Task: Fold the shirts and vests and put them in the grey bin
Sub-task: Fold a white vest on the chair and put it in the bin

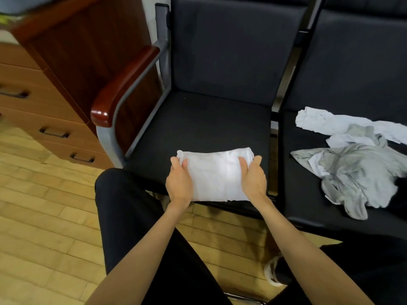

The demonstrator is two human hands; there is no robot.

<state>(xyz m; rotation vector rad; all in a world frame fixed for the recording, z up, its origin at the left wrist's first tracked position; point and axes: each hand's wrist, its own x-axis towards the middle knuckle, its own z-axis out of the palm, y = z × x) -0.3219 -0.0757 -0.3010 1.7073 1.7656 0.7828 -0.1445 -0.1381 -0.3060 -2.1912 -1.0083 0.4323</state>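
I count one folded white garment [214,176] at the front edge of the left seat [198,119], with my two hands on it: my left hand [179,181] at its left side, my right hand [253,178] at its right side. On the right seat [308,205] lies one loose heap of unfolded clothes [356,159], white and grey pieces tangled together; I cannot tell how many pieces it holds. There are two dark seats side by side, one wooden armrest [123,89], and three drawer handles [54,133] on the cabinet at the left.
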